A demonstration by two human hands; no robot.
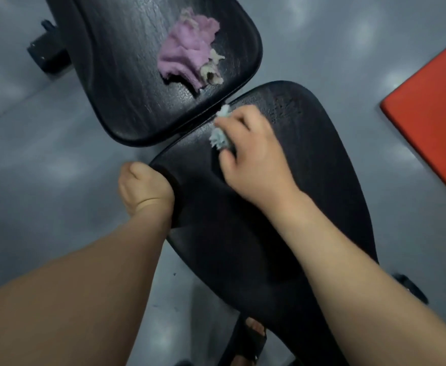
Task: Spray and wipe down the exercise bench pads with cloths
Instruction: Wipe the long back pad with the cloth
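Two black bench pads meet end to end. The near pad (309,180) runs from the centre to the lower right. My right hand (253,157) grips a bunched light blue cloth (219,134) and presses it on the near pad's far end, close to the gap. My left hand (142,190) grips the near pad's left edge, with its fingers curled under and hidden. The far pad (127,83) lies at top centre. A crumpled purple cloth (187,51) with a beige patch rests loose on it.
Grey glossy floor (32,159) surrounds the bench. A black frame foot (47,52) sticks out at the upper left. An orange mat (433,101) lies at the right edge. My foot in a black sandal (253,336) stands under the near pad.
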